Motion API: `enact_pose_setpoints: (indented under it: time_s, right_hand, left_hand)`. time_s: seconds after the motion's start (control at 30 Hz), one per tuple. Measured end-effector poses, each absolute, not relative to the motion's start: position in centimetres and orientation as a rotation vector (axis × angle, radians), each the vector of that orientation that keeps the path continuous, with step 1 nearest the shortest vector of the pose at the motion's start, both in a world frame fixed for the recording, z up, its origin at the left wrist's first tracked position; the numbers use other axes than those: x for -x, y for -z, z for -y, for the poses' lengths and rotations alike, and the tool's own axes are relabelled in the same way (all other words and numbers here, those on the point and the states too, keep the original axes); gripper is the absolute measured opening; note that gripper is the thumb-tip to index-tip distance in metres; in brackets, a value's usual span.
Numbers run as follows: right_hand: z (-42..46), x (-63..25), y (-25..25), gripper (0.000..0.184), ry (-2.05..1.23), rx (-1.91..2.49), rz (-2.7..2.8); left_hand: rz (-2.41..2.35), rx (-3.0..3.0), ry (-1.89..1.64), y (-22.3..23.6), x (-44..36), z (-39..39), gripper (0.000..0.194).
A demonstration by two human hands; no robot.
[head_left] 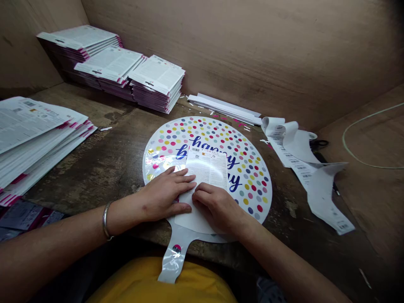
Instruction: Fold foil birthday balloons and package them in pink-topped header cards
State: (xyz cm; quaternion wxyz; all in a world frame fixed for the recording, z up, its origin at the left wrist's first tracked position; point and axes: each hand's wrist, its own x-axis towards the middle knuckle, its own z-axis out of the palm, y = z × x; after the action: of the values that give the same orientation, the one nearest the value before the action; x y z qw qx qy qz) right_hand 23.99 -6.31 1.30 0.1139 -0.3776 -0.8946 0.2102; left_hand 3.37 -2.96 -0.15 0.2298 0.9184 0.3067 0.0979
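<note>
Our left hand (172, 191) lies spread, fingertips on the printed white card (208, 170) atop the dotted balloon (252, 185); our right hand (217, 204) curls there, its grip unclear. Uneven pressure, we judge, could skew the card.

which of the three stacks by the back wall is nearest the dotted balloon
The rightmost stack, just behind the balloon; the middle stack and leftmost stack sit farther away, to its left.

Blk scissors (316, 144), pale-grn cord (378, 112) nr wood wall (236, 50)
</note>
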Motion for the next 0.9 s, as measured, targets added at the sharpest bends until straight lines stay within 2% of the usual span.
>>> enact_pose_setpoints:
  time_s: [0.1, 0.3, 0.37, 0.43, 0.47, 0.53, 0.6, 0.73, 0.77, 0.8, 0.9]
  right_hand:
    - [6.6, -24.1, -1.5, 0.012, -0.622, 1.133, 2.594]
    - [9.1, -30.3, -4.7, 0.014, -1.245, 1.424, 1.975]
    - [9.4, -31.3, -5.1, 0.024, -1.126, 1.573, 1.961]
    - [9.2, -30.3, -4.5, 0.042, -0.863, 1.61, 2.071]
    - [8.9, -29.3, -4.1, 0.044, -0.769, 1.564, 2.146]
    - [8.4, -27.3, -3.5, 0.029, -0.736, 1.412, 2.283]
    - [8.5, -26.8, -3.7, 0.016, -0.848, 1.355, 2.31]
    - [12.2, -31.9, -6.8, 0.019, -1.427, 1.464, 2.191]
    - [13.5, -33.6, -7.5, 0.017, -1.478, 1.495, 2.178]
    - [14.5, -35.0, -7.9, 0.02, -1.364, 1.611, 2.138]
    - [15.9, -35.6, -7.0, 0.026, -0.721, 1.864, 2.148]
  left_hand:
    - [-0.844, -2.521, -0.274, 0.3, -3.3, 2.9, 0.06]
    - [-0.856, -2.507, -0.267, 0.3, -3.0, 3.0, 0.06]
    - [-0.858, -2.51, -0.267, 0.2, -3.1, 2.9, 0.06]
    - [-0.859, -2.518, -0.268, 0.2, -3.2, 2.8, 0.059]
    - [-0.859, -2.525, -0.268, 0.3, -3.3, 2.8, 0.059]
    - [-0.856, -2.542, -0.263, 0.4, -3.4, 2.7, 0.059]
    - [-0.856, -2.552, -0.259, 0.4, -3.2, 2.7, 0.06]
    - [-0.873, -2.551, -0.257, 0.3, -2.5, 2.7, 0.059]
    - [-0.881, -2.551, -0.256, 0.3, -2.4, 2.7, 0.059]
    - [-0.889, -2.552, -0.257, 0.3, -2.4, 2.6, 0.058]
    - [-0.895, -2.567, -0.276, 0.3, -3.2, 2.4, 0.057]
